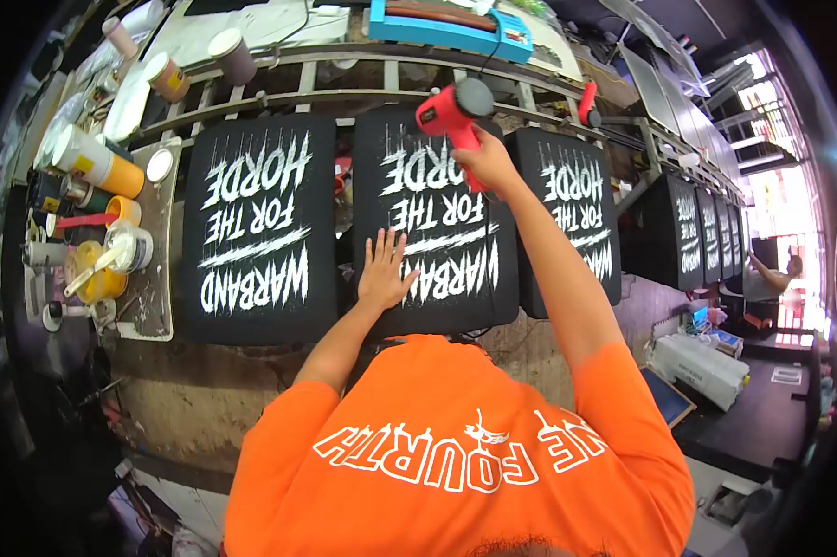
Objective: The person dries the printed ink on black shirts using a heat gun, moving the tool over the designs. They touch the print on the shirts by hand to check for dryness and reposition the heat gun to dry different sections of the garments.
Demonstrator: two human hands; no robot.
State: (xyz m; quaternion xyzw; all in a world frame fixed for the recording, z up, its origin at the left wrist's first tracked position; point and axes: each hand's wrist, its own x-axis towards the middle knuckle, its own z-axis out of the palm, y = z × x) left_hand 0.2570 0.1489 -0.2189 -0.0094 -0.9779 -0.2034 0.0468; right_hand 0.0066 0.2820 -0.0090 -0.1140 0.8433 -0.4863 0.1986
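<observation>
Middle black "WARBAND" cloth [436,219] ahead, 12 o'clock. Your left hand [384,269] rests flat, palm down, at its 8; your right hand [486,160] grips the red heat gun [452,111] over its 1. Best, I judge: sweep evenly, left hand outside the airflow.

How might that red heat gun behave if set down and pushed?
The red heat gun is likely stiff: its body looks like hard moulded plastic. The rounded barrel may rock when nudged, and its bulk above a slimmer handle could make the tool top-heavy.
</observation>
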